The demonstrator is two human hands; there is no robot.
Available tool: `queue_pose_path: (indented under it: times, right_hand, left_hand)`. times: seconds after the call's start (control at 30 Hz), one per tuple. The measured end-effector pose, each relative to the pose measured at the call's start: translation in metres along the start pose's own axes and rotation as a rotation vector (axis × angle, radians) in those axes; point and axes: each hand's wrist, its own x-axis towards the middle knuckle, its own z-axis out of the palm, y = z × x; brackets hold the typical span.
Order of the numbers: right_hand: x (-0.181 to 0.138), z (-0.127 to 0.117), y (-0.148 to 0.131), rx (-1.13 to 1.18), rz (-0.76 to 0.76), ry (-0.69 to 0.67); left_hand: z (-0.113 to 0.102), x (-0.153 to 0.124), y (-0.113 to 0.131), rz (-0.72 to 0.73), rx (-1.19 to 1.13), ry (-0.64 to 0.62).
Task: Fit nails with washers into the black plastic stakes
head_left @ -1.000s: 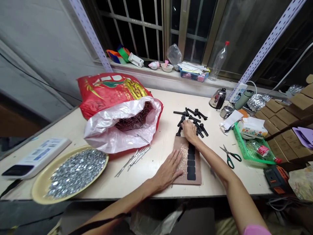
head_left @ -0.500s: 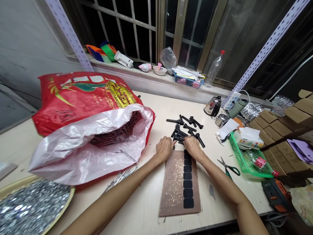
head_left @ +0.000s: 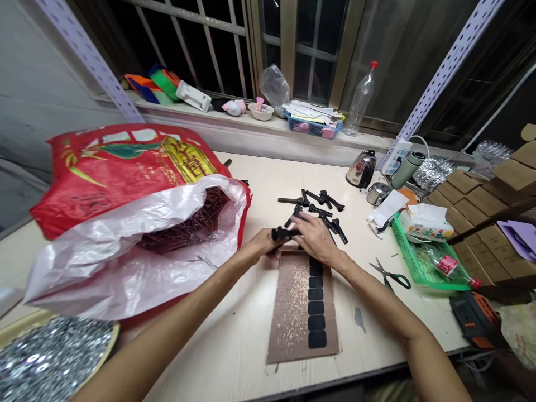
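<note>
A black bolt (head_left: 282, 234) has been lifted from the pile since the earlier frame. On the workbench (head_left: 234, 346), a brown card (head_left: 288, 312) lies below the pile of black bolts (head_left: 314, 207). The bolt is grasped in the clenched fingers of the left hand (head_left: 260, 245); the released fingers of the right hand (head_left: 316, 239) are spread just beside it.

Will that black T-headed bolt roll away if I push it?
The black T-headed bolt probably won't roll far, because its wider head seems likely to catch on the table. Its straight shank looks stiff, not floppy.
</note>
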Motion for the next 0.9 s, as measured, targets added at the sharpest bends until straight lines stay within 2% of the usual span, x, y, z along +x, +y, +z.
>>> queue_pose_path:
  times: [0.03, 0.1, 0.2, 0.3, 0.33, 0.4, 0.47, 0.53, 0.6, 0.7, 0.8, 0.9]
  right_hand:
    - [-0.002, 0.003, -0.003, 0.053, -0.036, -0.005]
    - [-0.005, 0.011, -0.011, 0.156, 0.004, 0.001]
    - [-0.010, 0.021, -0.031, 0.318, 0.215, 0.112]
    - [-0.017, 0.028, -0.055, 0.451, 0.375, 0.170]
    - [-0.018, 0.029, -0.061, 0.471, 0.361, 0.145]
    - [-0.019, 0.027, -0.064, 0.488, 0.240, 0.013]
    - [-0.014, 0.019, -0.052, 0.434, 0.174, -0.114]
    - [-0.004, 0.009, -0.028, 0.239, 0.267, -0.162]
    - [0.008, 0.001, -0.001, -0.036, 0.398, -0.196]
    - [0.021, -0.003, 0.029, -0.183, 0.433, -0.290]
    - [0.023, 0.000, 0.037, -0.181, 0.413, -0.300]
    - [0.016, 0.005, 0.028, -0.200, 0.437, -0.253]
  left_hand:
    - [0.000, -0.005, 0.001, -0.024, -0.172, -0.046]
    - [0.000, -0.014, 0.004, -0.042, -0.462, -0.082]
    - [0.006, -0.026, 0.003, 0.004, -0.780, -0.070]
    - [0.016, -0.035, -0.007, 0.096, -0.834, -0.037]
    - [0.019, -0.037, -0.011, 0.131, -0.794, -0.009]
    - [0.023, -0.038, -0.021, 0.192, -0.734, 0.080]
    - [0.021, -0.040, -0.030, 0.208, -0.753, 0.163]
    - [0.017, -0.043, -0.038, 0.177, -0.801, 0.173]
    - [0.014, -0.048, -0.045, 0.137, -0.818, 0.115]
    - [0.015, -0.054, -0.051, 0.094, -0.821, 0.023]
    - [0.019, -0.054, -0.052, 0.031, -0.882, 0.023]
    - [0.022, -0.051, -0.049, -0.021, -0.981, 0.073]
